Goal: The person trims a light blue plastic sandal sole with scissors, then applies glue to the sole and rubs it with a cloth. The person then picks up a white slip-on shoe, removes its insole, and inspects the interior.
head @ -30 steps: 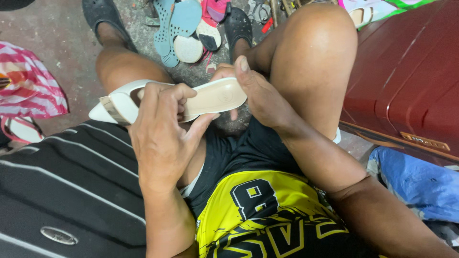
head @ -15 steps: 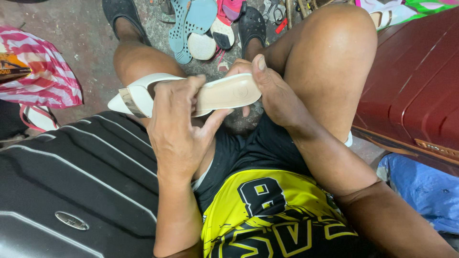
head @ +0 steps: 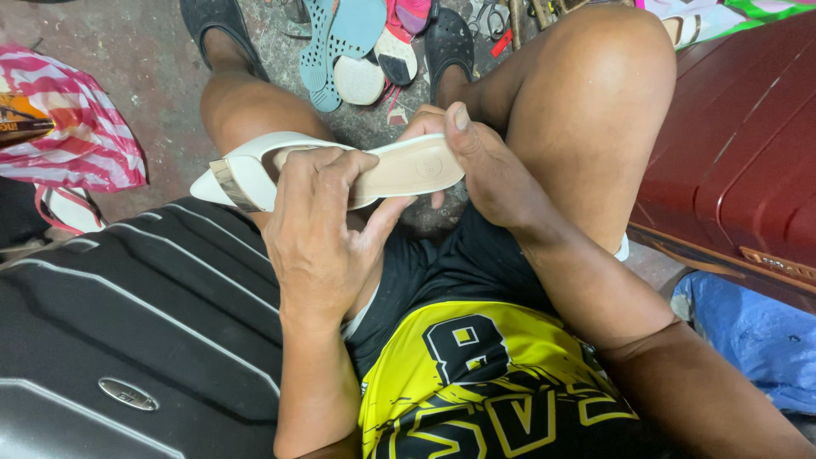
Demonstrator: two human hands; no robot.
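Note:
A white pointed shoe (head: 255,170) with a metal band across its toe and a beige insole lies sideways between my knees. My left hand (head: 319,234) wraps over its middle, fingers curled on the insole. My right hand (head: 476,166) grips the heel end, thumb up along the back edge. The shoe's underside is hidden.
A black ribbed suitcase (head: 119,323) fills the lower left. A dark red case (head: 739,144) stands at the right, with blue plastic (head: 748,336) below it. A pink striped bag (head: 76,127) lies at the left. Teal soles and other shoes (head: 348,47) litter the floor ahead.
The view has shifted so the shoe and both hands sit a little further right in the frame. Both hands keep their hold on the shoe.

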